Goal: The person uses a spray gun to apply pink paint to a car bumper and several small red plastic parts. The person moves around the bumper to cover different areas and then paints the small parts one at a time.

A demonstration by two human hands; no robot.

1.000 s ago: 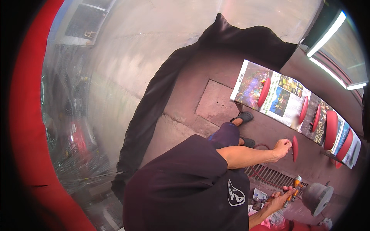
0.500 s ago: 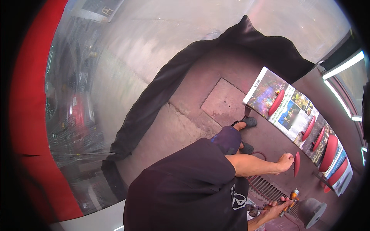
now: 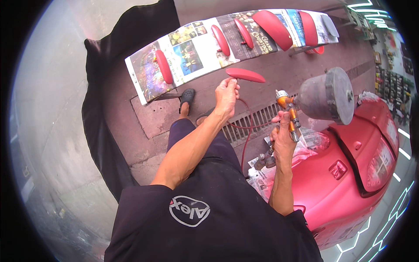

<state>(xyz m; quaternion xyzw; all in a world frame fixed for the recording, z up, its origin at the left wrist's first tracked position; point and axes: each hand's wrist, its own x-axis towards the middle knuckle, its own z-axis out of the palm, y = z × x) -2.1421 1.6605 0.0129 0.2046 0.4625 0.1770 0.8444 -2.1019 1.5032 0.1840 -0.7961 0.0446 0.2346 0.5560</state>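
My left hand point(image 3: 227, 96) pinches one end of a red car door handle point(image 3: 245, 75) and holds it out level, just short of the bench. In my right hand point(image 3: 284, 133) is a spray gun point(image 3: 286, 101) with an orange metal body. Its large grey paint cup point(image 3: 321, 97) points away to the right. My right fingers are wrapped round the grip, and the gun stays apart from the door handle.
Ahead, a bench covered in newspaper point(image 3: 203, 65) carries more red door handles point(image 3: 164, 67) and rounded red covers point(image 3: 273, 29). A red car body point(image 3: 318, 174), partly masked, stands at the right. A red hose point(image 3: 251, 118) crosses the floor grate point(image 3: 262, 120). Black cloth point(image 3: 102, 131) edges the left.
My view has swung to the right, so the bench now lies ahead and the red car has come into sight. Both hands keep hold of the door handle and the spray gun.
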